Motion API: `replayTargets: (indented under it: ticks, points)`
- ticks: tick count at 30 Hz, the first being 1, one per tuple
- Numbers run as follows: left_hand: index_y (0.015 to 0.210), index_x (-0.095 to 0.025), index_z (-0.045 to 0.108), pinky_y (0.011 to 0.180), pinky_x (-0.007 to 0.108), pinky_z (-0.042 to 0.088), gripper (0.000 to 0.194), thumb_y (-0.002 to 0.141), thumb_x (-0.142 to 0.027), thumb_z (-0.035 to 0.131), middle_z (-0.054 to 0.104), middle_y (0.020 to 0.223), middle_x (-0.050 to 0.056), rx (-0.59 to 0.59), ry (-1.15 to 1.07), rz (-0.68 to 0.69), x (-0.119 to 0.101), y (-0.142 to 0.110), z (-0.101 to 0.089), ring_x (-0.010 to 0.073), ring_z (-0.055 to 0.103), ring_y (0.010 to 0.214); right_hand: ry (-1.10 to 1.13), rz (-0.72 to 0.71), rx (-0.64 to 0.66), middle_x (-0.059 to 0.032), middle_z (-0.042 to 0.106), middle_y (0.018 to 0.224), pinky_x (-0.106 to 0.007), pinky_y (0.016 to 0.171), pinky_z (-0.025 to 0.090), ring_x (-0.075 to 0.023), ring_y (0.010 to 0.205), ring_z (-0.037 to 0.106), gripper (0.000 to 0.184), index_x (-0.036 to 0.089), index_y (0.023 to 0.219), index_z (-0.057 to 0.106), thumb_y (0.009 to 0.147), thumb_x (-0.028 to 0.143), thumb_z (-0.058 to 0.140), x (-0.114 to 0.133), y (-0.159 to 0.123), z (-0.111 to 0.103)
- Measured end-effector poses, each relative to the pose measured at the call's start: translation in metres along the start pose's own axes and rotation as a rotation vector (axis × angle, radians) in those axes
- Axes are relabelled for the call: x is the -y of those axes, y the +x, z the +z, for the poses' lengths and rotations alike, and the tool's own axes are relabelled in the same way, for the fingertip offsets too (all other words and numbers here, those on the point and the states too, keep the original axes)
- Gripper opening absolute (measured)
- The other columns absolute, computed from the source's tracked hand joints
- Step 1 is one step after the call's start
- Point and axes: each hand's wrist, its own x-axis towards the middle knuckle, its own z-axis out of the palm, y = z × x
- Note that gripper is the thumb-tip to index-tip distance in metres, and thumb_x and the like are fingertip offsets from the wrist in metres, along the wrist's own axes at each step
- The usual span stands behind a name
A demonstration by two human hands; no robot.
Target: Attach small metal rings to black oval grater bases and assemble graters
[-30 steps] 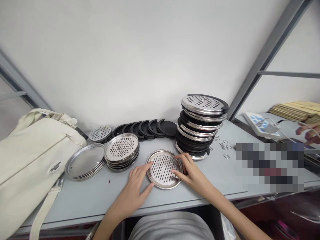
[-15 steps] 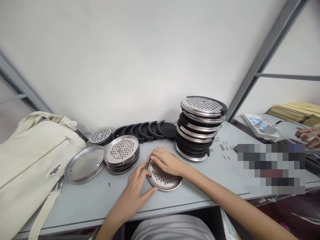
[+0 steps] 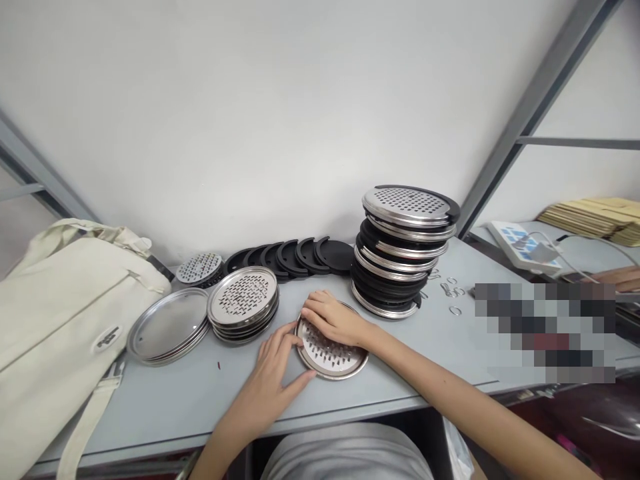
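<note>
A round metal grater plate (image 3: 333,360) lies on the grey table in front of me, its raised teeth facing up inside a shiny rim. Around its left edge is my left hand (image 3: 275,367), thumb at the near rim and fingers at the left side. My right hand (image 3: 337,320) lies over the far part of the plate, its fingers together and bent toward the far left rim, hiding that part. Left of it stands a stack of similar grater plates (image 3: 247,300), beside a stack of plain metal discs (image 3: 170,325).
Black round holders (image 3: 336,256) overlap in a row by the wall. A tall stack of graters with black holders (image 3: 407,207) stands at right, near loose metal rings (image 3: 455,311). A smaller grater stack (image 3: 199,268) and cream bag (image 3: 75,300) are left. Another person's hand (image 3: 617,277) shows far right.
The view has shifted slightly. Both my hands keep nearly the same place on the grater plate. The other person's hand at far right has changed its pose.
</note>
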Motion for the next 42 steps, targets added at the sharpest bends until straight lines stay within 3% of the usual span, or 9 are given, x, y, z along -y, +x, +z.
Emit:
replayTargets:
  ticks: [7,15,21,29,34,38,42]
  points:
    - [0.110,-0.026,0.052,0.107,0.043,0.037,0.028,0.087,-0.041,0.056,0.041,0.139,0.007,-0.001,0.011,0.018,-0.001,0.001,0.001,0.0253,0.038,0.130,0.010,0.022,-0.026,-0.0028,0.051,0.082,-0.032,0.085,0.040,-0.0173,0.082,0.050,0.030,0.019,0.081,0.051,0.102,0.029,0.032,0.003,0.000,-0.001]
    - [0.112,-0.026,0.051,0.106,0.043,0.037,0.029,0.088,-0.041,0.055,0.045,0.134,0.007,0.014,0.033,0.029,-0.002,0.000,0.000,0.0255,0.036,0.131,0.101,0.140,-0.069,0.0032,0.054,0.068,-0.030,0.076,0.037,-0.0132,0.064,0.050,0.013,0.020,0.078,0.047,0.091,0.020,0.050,-0.009,0.004,0.000]
    - [0.110,-0.028,0.051,0.106,0.042,0.036,0.024,0.089,-0.038,0.054,0.046,0.132,0.005,0.029,0.046,0.022,-0.003,0.001,-0.001,0.0238,0.036,0.132,0.046,0.165,-0.037,0.0030,0.050,0.065,-0.031,0.077,0.034,-0.0132,0.066,0.048,0.027,0.019,0.063,0.042,0.088,0.019,0.053,-0.015,0.005,0.002]
    - [0.109,-0.027,0.053,0.106,0.043,0.037,0.025,0.088,-0.041,0.055,0.047,0.130,0.005,0.022,0.048,0.033,-0.004,0.001,-0.001,0.0248,0.038,0.130,0.024,0.177,-0.044,0.0010,0.051,0.070,-0.034,0.083,0.033,-0.0167,0.077,0.048,0.021,0.019,0.066,0.046,0.085,0.018,0.055,-0.012,0.003,0.003]
    - [0.110,-0.028,0.055,0.106,0.043,0.039,0.026,0.089,-0.042,0.054,0.045,0.134,0.005,0.015,-0.004,0.010,-0.004,0.000,-0.001,0.0252,0.038,0.131,-0.019,0.183,-0.034,-0.0005,0.047,0.070,-0.035,0.081,0.033,-0.0168,0.078,0.046,0.034,0.018,0.056,0.039,0.088,0.018,0.050,-0.012,0.002,0.008]
    - [0.106,-0.028,0.060,0.108,0.043,0.037,0.023,0.094,-0.039,0.044,0.042,0.136,0.005,-0.061,-0.112,-0.075,-0.002,0.007,0.008,0.0236,0.038,0.132,-0.019,0.198,-0.031,-0.0008,0.047,0.073,-0.035,0.082,0.033,-0.0164,0.078,0.046,0.035,0.017,0.055,0.040,0.090,0.018,0.048,-0.013,0.002,0.011]
    - [0.095,-0.023,0.064,0.109,0.046,0.035,0.025,0.093,-0.039,0.046,0.045,0.131,0.008,-0.188,-0.228,-0.181,-0.002,0.020,0.024,0.0248,0.043,0.127,-0.031,0.192,-0.033,-0.0015,0.048,0.074,-0.035,0.081,0.034,-0.0170,0.078,0.045,0.035,0.017,0.056,0.043,0.091,0.020,0.048,-0.012,0.002,0.010]
